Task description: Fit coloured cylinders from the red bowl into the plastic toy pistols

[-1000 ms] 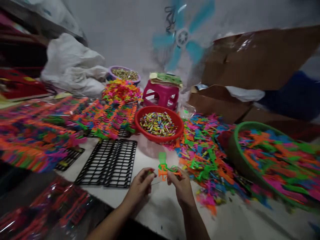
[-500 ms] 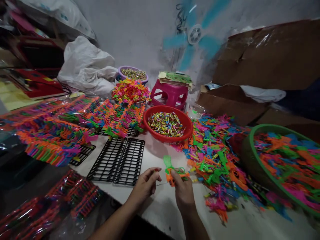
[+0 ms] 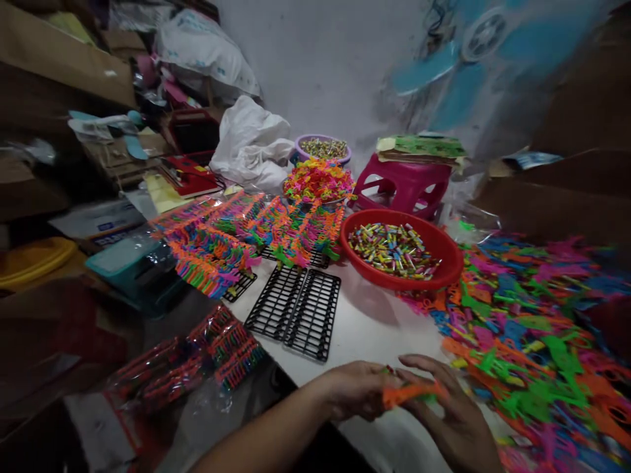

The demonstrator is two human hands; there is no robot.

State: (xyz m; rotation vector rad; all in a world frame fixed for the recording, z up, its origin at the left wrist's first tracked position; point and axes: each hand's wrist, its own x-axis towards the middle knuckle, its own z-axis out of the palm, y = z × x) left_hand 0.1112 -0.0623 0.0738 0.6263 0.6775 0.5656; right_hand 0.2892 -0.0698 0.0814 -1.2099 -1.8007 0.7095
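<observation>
My left hand [image 3: 355, 392] is closed on a small orange plastic toy piece [image 3: 408, 394] with some green at its end. The piece is blurred, so its exact kind does not show. My right hand [image 3: 461, 420] is beside it at the right, finger and thumb spread around the piece's far end; whether they touch it is hard to tell. Both hands are over the front edge of the white table [image 3: 367, 341]. Just beyond them lie two black plastic grid racks [image 3: 313, 315]. A heap of loose bright plastic pieces [image 3: 537, 341] spreads to the right.
A red basin [image 3: 451, 263] of small wrapped tubes stands behind the hands. Filled racks of colourful pieces [image 3: 211, 253] lie at left, with bagged ones [image 3: 231, 355] lower down. A pink stool [image 3: 401, 184], a purple-rimmed basin [image 3: 298, 144] and a blue fan [image 3: 480, 39] are farther back.
My view has swung left. The hands have come together and nearer to me. The orange piece, held by the right hand before, is now in the left, and the right fingers have spread.
</observation>
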